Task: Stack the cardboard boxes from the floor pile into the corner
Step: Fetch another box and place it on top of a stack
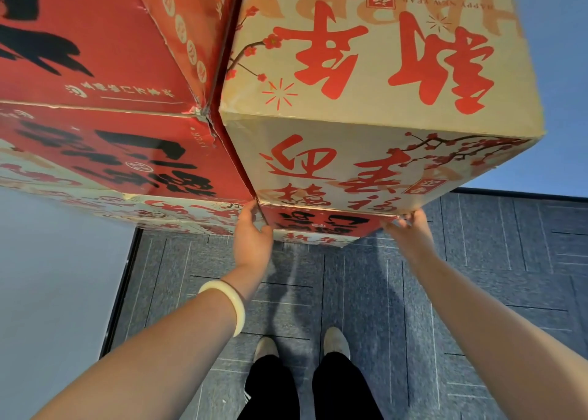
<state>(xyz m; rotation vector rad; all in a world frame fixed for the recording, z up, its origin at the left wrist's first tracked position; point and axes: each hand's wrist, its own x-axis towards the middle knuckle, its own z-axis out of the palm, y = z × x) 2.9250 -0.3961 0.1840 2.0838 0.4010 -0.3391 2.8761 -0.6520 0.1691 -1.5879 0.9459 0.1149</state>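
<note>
A tan cardboard box [366,101] with red printed characters sits on top of the right-hand stack, right in front of me. Under it lies a red box [321,221] with black characters, and a tan one below that. My left hand [253,232] grips the tan box's lower left corner. My right hand [405,228] holds its lower right corner, fingers curled at the bottom edge. To the left stands a second stack with a large red box [95,69] on top, touching the tan box.
Grey-blue walls [47,276] close in on the left and on the right. Dark patterned carpet [477,276] covers the floor. My own feet [335,343] stand just before the stacks.
</note>
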